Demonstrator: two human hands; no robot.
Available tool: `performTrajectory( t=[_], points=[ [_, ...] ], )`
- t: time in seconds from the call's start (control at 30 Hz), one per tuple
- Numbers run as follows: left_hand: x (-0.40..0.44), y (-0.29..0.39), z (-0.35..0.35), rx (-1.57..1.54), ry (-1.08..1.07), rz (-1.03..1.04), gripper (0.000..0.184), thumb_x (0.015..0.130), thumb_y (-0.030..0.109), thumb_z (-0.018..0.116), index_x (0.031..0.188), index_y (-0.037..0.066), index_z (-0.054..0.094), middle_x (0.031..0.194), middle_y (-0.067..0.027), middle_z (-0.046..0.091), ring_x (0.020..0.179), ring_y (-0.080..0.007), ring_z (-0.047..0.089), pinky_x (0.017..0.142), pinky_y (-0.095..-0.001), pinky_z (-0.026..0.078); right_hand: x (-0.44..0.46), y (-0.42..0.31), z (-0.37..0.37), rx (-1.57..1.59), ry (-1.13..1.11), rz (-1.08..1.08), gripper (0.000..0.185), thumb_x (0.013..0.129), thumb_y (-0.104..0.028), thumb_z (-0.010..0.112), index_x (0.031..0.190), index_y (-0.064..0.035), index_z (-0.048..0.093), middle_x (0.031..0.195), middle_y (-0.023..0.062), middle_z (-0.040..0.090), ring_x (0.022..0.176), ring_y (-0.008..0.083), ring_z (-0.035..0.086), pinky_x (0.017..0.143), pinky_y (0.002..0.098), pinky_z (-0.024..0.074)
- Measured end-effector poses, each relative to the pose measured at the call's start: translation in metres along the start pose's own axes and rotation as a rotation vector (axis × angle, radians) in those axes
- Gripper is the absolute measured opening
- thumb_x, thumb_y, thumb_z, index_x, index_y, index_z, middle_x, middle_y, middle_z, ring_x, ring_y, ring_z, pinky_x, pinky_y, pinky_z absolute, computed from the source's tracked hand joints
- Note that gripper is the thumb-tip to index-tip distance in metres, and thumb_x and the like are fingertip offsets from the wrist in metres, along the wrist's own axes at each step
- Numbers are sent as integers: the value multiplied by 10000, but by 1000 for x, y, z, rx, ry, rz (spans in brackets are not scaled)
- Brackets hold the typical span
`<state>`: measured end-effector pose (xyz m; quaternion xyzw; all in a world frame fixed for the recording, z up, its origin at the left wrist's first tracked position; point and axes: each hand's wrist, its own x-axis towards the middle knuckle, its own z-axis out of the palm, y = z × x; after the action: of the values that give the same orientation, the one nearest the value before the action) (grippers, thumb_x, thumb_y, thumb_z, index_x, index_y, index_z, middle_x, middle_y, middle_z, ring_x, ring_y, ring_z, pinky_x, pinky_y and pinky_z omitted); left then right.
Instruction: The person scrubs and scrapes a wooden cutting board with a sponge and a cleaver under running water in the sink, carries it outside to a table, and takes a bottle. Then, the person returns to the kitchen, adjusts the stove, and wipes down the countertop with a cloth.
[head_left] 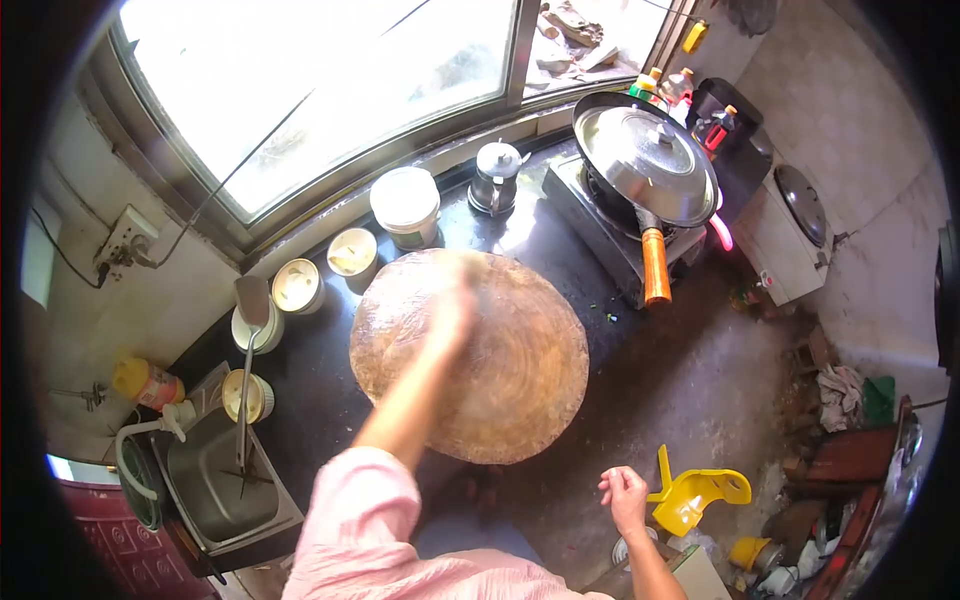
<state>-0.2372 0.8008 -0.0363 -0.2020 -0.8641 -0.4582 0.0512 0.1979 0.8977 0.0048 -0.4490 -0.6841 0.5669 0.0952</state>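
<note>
- I have two hands in view, well apart from each other.
- My left hand [455,305] is a blur over one round board [520,370]; I cannot tell whether it grips anything.
- My right hand [625,495] has its fingers loosely curled, how tightly I cannot tell, near one yellow plastic object [690,505].
- Left of the left hand: four small tubs [316,301], one spatula [253,300].
- Beyond it: one white tub [405,195], one metal pot [490,193].
- Beyond, rightward: one lidded wok [640,165].

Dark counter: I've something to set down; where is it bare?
Bare: between the round board and sink, plus a narrower strip between board and stove, apart from green scraps. Crowded: below the window, where tubs and a metal pot stand.
</note>
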Motion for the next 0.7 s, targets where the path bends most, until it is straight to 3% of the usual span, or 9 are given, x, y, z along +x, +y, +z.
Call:
performTrajectory(
  t=[0.07, 0.13, 0.2, 0.3, 0.43, 0.53, 0.57, 0.67, 0.7],
  points=[
    [-51, 60, 67, -32, -105, 360, 247, 898, 93, 434, 1071, 19, 594, 1022, -191, 604, 939, -350, 580, 872, -448, 470, -1, -5, 13, 23, -34, 48, 208, 963, -171, 568, 907, 7, 660, 711, 61, 656, 512, 76, 556, 472, 231, 445],
    [-120, 117, 92, 159, -603, 362, 267, 822, 76, 536, 1084, 49, 584, 1026, -190, 602, 912, -369, 615, 787, -462, 518, -3, -32, 22, -71, -80, -28, 194, 953, -162, 580, 903, 5, 665, 717, 62, 668, 519, 76, 567, 489, 229, 454],
    [-150, 147, 73, -73, -741, 407, 305, 797, 59, 565, 1100, 84, 590, 1028, -209, 602, 920, -379, 623, 779, -478, 526, -7, -47, 17, -76, -71, -81, 192, 951, -161, 582, 901, 3, 668, 723, 64, 673, 524, 76, 574, 493, 228, 455],
    [-95, 119, 26, -204, -543, 88, 286, 834, 76, 528, 1107, 95, 608, 952, -211, 618, 914, -375, 618, 781, -494, 510, -7, -38, -1, -58, -17, -104, 200, 959, -160, 567, 900, 0, 671, 723, 66, 673, 518, 79, 568, 486, 232, 456],
    [54, -2, 1, 293, 66, 23, 259, 868, 67, 501, 1082, 84, 645, 900, -272, 599, 804, -363, 629, 615, -473, 511, -22, -2, -18, -54, 93, -16, 210, 973, -147, 535, 904, 7, 659, 722, 75, 661, 499, 82, 552, 479, 235, 459],
    [40, 2, 37, -443, -74, -30, 262, 923, 223, 470, 1048, 61, 635, 916, -167, 620, 833, -297, 618, 760, -468, 493, -30, 17, -4, -27, 72, 45, 208, 969, -150, 545, 914, 17, 658, 722, 79, 664, 505, 86, 563, 480, 238, 458],
    [0, 59, 20, -178, -258, 54, 304, 948, 249, 427, 1055, 66, 645, 955, -129, 640, 896, -277, 613, 813, -433, 473, -30, 19, 3, -17, 39, 55, 209, 967, -153, 550, 917, 18, 659, 722, 79, 665, 507, 86, 566, 480, 238, 458],
    [-115, 147, 30, -728, -736, -412, 179, 835, 159, 579, 969, 49, 624, 936, -150, 626, 824, -290, 610, 747, -439, 501, -27, -3, 22, -53, -58, -4, 196, 959, -153, 567, 926, 15, 662, 737, 78, 673, 518, 90, 572, 489, 234, 459],
    [-140, 139, 36, -434, -741, 69, 209, 815, 123, 588, 1006, 45, 620, 936, -168, 619, 836, -326, 612, 751, -455, 507, -25, -18, 25, -77, -87, -38, 192, 959, -150, 566, 927, 13, 663, 741, 78, 674, 523, 89, 572, 492, 232, 460]
  ],
)
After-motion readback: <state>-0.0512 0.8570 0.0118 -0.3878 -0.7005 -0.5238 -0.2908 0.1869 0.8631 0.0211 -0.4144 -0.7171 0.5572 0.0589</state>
